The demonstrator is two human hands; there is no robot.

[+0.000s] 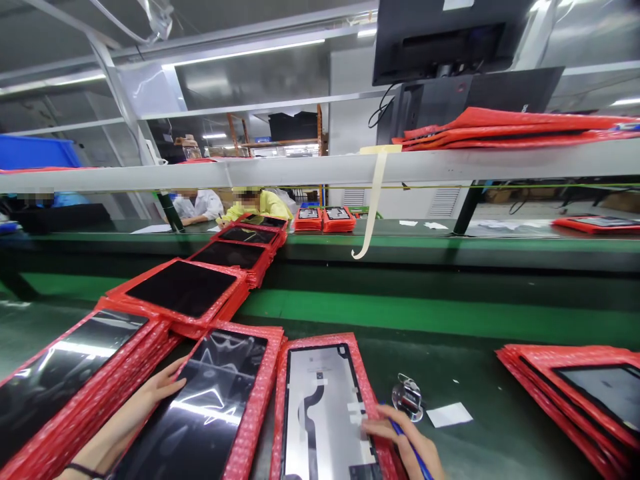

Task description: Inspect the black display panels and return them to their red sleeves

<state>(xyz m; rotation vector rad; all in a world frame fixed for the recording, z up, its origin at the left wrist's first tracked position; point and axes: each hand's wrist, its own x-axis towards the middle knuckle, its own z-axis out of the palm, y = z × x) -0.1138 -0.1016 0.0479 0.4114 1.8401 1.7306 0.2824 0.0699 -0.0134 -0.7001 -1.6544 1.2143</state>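
Observation:
My left hand [167, 385] reaches in from the lower left and grips the left edge of a glossy black tablet screen [215, 380], which lies face up on red bubble wrap. Some of its fingers are hidden behind that edge. To the right, another screen panel [327, 393] lies with its silver back up, showing a dark flex cable and small white tabs. My right hand [400, 437] is closed around a blue pen [413, 448], with its fingertips at the right edge of the silver panel.
Stacked black screens in red bubble wrap [183, 290] run away toward a co-worker in yellow [273, 203]. A tape dispenser [407, 398] and white paper slip [450, 415] lie right of my hand. Another red stack [580, 393] stands far right. Tape [375, 200] hangs from the shelf.

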